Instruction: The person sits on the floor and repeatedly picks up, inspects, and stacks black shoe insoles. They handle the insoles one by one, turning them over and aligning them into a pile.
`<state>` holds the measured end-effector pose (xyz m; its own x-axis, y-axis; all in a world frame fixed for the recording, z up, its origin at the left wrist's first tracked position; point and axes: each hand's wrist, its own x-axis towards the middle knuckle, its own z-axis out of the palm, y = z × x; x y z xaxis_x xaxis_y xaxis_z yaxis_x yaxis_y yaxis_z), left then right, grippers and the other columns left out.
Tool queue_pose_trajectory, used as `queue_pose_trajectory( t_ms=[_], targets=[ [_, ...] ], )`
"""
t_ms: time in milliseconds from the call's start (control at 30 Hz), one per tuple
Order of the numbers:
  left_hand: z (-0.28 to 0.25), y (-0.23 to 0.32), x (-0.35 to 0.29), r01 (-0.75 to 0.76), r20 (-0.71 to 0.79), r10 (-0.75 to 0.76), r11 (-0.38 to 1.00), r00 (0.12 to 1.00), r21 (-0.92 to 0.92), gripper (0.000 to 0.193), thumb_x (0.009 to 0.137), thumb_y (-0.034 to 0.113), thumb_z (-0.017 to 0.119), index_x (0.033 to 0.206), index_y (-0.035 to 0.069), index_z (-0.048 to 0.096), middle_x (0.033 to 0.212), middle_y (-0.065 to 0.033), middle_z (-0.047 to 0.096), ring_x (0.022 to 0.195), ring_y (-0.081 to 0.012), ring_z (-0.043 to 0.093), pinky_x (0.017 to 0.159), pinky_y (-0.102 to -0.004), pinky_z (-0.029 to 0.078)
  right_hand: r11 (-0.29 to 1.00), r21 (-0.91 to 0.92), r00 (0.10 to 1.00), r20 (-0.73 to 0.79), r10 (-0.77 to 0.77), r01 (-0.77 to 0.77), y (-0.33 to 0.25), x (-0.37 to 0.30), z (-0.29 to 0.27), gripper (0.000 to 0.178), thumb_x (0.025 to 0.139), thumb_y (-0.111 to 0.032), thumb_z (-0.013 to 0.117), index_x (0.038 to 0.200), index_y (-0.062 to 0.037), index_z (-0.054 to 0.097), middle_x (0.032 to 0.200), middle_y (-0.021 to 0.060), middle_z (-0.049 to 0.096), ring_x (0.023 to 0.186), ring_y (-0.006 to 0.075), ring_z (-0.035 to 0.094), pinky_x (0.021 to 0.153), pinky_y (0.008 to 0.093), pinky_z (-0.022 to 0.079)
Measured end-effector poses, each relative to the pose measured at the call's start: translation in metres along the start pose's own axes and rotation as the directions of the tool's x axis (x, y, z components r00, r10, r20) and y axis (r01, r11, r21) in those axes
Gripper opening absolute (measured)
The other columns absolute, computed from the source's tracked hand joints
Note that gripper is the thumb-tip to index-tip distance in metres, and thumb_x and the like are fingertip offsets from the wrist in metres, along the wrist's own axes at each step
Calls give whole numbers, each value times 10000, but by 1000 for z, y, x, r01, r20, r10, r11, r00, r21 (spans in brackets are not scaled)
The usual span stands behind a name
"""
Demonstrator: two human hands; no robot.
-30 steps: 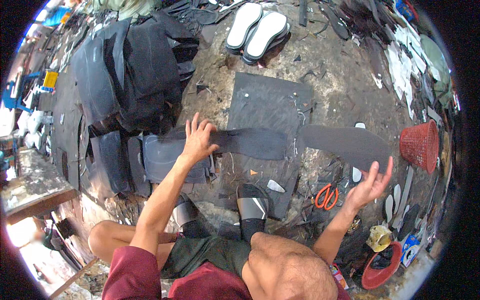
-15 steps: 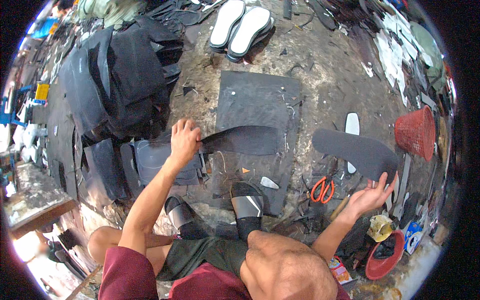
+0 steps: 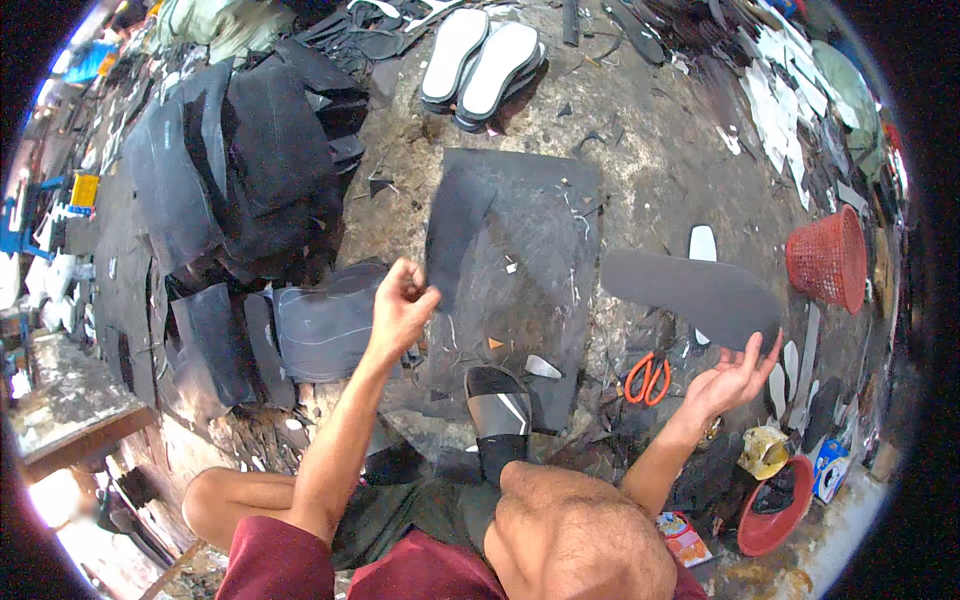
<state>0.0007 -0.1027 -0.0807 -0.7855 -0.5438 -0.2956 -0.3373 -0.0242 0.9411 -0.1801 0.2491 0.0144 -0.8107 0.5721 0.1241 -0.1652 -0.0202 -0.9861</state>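
My left hand (image 3: pixel 404 305) is curled, thumb and fingertips at the near end of a dark, long sole-shaped piece (image 3: pixel 457 235). That piece lies lengthwise over the left part of a dark rectangular sheet (image 3: pixel 530 240) on the floor. My right hand (image 3: pixel 735 380), palm up, grips the near right end of a grey-black shoe sole (image 3: pixel 690 290) between thumb and fingers. The sole is held above the floor, partly covering a white sole-shaped piece (image 3: pixel 703 243). Orange-handled scissors (image 3: pixel 647 380) lie left of my right hand.
White-topped soles (image 3: pixel 480 65) are stacked at the far middle. Black sheets (image 3: pixel 240 150) pile up at the left. A red basket (image 3: pixel 826 260) stands at the right, a red bowl (image 3: pixel 778 525) at the near right. My sandalled foot (image 3: pixel 497 405) rests by the sheet's near edge.
My left hand has moved right, and the dark piece has turned from lying across the sheet to lengthwise along its left side. My right hand and its sole have shifted slightly left.
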Motion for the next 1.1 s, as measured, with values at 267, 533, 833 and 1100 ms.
queue_pose_trajectory(
  t_ms=[267,533,833,1100],
  targets=[
    [39,83,12,69,130,-28,944,991,-323,185,824,20,704,929,78,564,751,5,659,659,-53,591,583,-223,459,985,-23,959,-226,-174,173,-29,26,-26,413,934,-86,635,1343,-100,576,1279,90,584,833,114,549,594,253,415],
    [53,-39,16,131,-272,-109,989,956,65,431,804,191,806,1154,-6,649,967,-113,736,835,-145,684,749,-286,547,987,-83,969,-197,-148,134,-12,22,-26,412,932,-85,632,1340,-106,575,1299,72,561,834,116,507,601,255,385],
    [119,-37,-19,-246,124,213,799,969,549,874,825,222,690,1530,-16,229,1566,-206,317,1475,-433,197,1188,-543,193,988,-97,992,65,-111,116,20,18,-7,505,911,-19,628,1379,-68,444,1208,153,574,1031,245,620,692,338,602],
    [92,-16,-17,90,-188,-80,995,979,50,976,872,303,741,1573,39,115,1476,-335,382,1392,-406,389,1122,-489,334,948,-74,906,280,318,-310,61,-21,20,569,886,0,587,1429,-108,459,1485,144,397,1159,256,555,637,353,635]
  ],
)
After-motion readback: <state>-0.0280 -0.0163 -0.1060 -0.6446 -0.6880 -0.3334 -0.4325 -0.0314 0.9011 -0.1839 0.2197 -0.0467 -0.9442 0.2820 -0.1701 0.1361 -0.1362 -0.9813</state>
